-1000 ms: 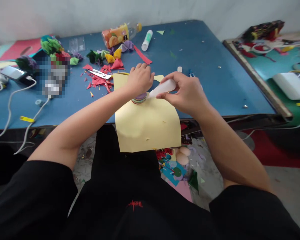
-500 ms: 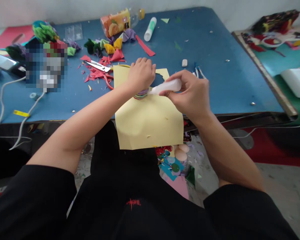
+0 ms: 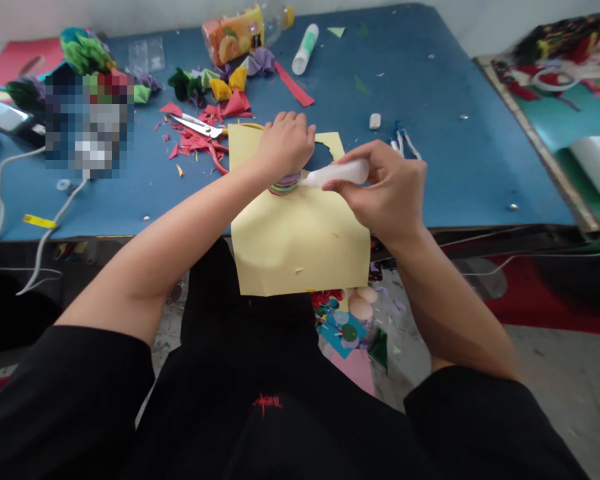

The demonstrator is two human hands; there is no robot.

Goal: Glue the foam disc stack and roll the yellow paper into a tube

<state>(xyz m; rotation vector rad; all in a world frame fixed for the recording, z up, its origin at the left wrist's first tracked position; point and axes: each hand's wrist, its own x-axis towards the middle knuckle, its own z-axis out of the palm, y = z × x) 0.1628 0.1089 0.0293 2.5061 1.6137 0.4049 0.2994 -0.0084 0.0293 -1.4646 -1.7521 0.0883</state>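
A yellow paper sheet [image 3: 300, 247] with a curved cut-out at its far edge lies over the table's front edge, its near part above my lap. My left hand [image 3: 287, 143] rests on the sheet with its fingers curled over a small round stack of coloured paper pieces [image 3: 285, 185]. The stack's upper part is hidden under the palm. In my right hand [image 3: 387, 187], between thumb and fingers, is a white squeeze bottle [image 3: 343, 173]. It lies tilted almost flat, with its narrow tip pointing left, right beside the stack; whether they touch I cannot tell.
Scissors [image 3: 200, 125] lie open among red paper scraps [image 3: 195, 140] left of the sheet. Folded coloured paper pieces [image 3: 220, 89], a juice bottle [image 3: 245, 32] and a glue stick [image 3: 305, 49] lie farther back. A white cable [image 3: 43, 250] hangs over the left front edge.
The view has shifted slightly, so the table's things sit a little differently in the picture. Both hands keep the same hold, and the bottle tip stays beside the stack.
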